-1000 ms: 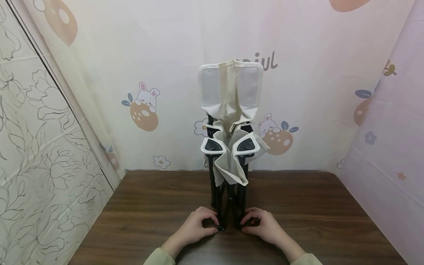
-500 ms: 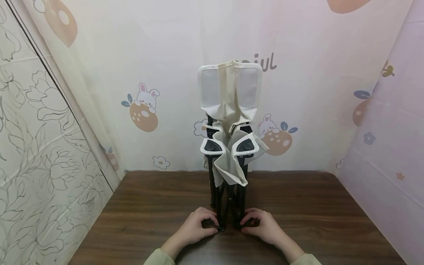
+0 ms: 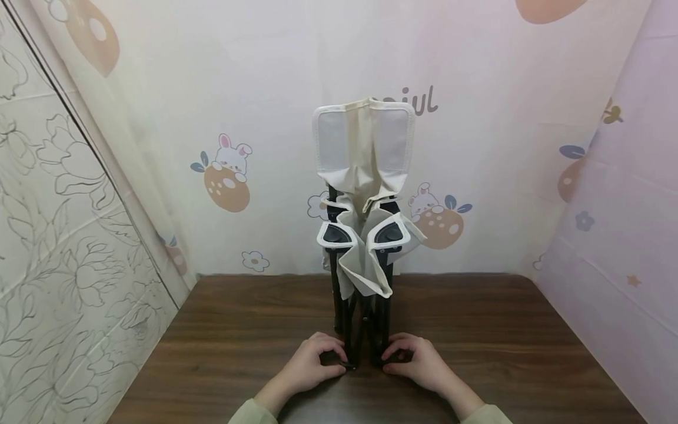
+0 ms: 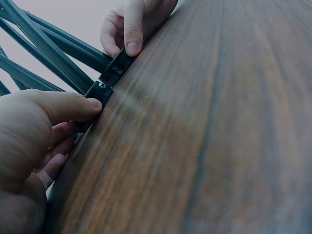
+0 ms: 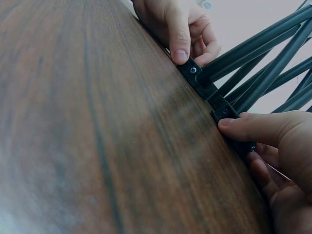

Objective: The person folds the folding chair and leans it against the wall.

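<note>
A folded camp chair [image 3: 361, 147] with cream fabric and black tube legs stands upright on the wooden table. My left hand [image 3: 311, 365] pinches its left front foot [image 4: 99, 91] between thumb and fingers, low at the tabletop. On the other side, my right hand [image 3: 419, 363] pinches the right front foot [image 5: 225, 111] in the same way. Both wrist views show the two black plastic feet close together, with a screw in each and tubes [image 4: 51, 46] crossing above them. The seat fabric hangs in folds between the front posts.
The dark wooden table [image 3: 254, 318] extends to both sides of the chair. Behind it hangs a pale curtain [image 3: 265, 70] printed with rabbits and fruit. A flower-patterned panel [image 3: 79, 235] stands at the left, and another pale curtain [image 3: 614, 235] at the right.
The head view has shifted slightly, so the scene sits a little further left. Both hands keep their hold on the feet, and the chair stays in place.
</note>
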`<state>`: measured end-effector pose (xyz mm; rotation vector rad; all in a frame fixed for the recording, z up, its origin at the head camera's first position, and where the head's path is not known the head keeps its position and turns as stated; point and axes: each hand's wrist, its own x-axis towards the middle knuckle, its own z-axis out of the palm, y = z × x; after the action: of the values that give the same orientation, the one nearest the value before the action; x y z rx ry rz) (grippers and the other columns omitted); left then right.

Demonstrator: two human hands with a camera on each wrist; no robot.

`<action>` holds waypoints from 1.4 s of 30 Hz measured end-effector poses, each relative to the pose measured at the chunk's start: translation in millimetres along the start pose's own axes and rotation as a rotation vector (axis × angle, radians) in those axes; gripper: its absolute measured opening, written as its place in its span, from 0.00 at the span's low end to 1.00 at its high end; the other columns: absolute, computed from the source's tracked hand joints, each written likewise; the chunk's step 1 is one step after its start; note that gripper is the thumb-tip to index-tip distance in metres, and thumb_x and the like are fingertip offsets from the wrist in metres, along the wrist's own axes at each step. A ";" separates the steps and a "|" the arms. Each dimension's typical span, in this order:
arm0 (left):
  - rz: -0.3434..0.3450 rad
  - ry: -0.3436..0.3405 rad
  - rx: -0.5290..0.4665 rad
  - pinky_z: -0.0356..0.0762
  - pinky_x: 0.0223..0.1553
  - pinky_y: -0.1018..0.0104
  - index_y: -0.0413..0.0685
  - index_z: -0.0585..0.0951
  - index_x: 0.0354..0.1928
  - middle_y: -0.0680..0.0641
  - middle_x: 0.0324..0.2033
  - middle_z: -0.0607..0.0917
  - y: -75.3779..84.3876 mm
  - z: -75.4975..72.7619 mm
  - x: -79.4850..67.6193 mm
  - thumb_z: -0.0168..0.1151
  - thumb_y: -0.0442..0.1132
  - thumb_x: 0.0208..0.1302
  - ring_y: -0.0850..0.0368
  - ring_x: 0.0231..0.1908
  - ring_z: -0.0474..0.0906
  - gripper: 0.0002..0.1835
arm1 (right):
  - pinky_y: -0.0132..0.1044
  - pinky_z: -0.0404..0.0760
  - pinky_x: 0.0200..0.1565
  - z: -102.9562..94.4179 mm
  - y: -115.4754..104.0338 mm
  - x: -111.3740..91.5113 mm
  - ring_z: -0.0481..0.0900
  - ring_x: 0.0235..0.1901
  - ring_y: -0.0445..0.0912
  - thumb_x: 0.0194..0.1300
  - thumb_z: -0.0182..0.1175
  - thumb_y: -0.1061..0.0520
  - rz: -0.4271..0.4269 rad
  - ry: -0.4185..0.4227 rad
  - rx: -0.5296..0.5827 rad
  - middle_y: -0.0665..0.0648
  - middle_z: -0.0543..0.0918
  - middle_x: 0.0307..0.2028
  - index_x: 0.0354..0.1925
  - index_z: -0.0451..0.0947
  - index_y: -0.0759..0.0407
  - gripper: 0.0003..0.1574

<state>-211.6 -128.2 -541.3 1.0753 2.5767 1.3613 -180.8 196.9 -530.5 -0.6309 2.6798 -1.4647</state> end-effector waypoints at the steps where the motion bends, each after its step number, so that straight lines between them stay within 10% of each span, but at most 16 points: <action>1: 0.000 0.002 0.001 0.79 0.62 0.55 0.65 0.91 0.42 0.58 0.54 0.90 -0.6 0.2 -0.2 0.81 0.42 0.65 0.58 0.58 0.80 0.08 | 0.34 0.84 0.44 0.2 -0.1 0.2 0.86 0.47 0.45 0.62 0.82 0.52 0.002 -0.002 0.003 0.65 0.86 0.61 0.40 0.92 0.44 0.09; 42: -0.021 -0.035 0.008 0.80 0.65 0.53 0.63 0.91 0.43 0.58 0.56 0.89 -12.1 -6.0 14.4 0.80 0.39 0.66 0.58 0.61 0.81 0.08 | 0.35 0.82 0.42 -4.3 1.9 16.1 0.85 0.45 0.44 0.61 0.83 0.53 0.038 -0.020 -0.034 0.67 0.86 0.61 0.39 0.93 0.44 0.09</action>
<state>-231.3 -128.5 -542.6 1.0610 2.5630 1.3169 -197.2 195.5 -526.9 -0.5894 2.6916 -1.3987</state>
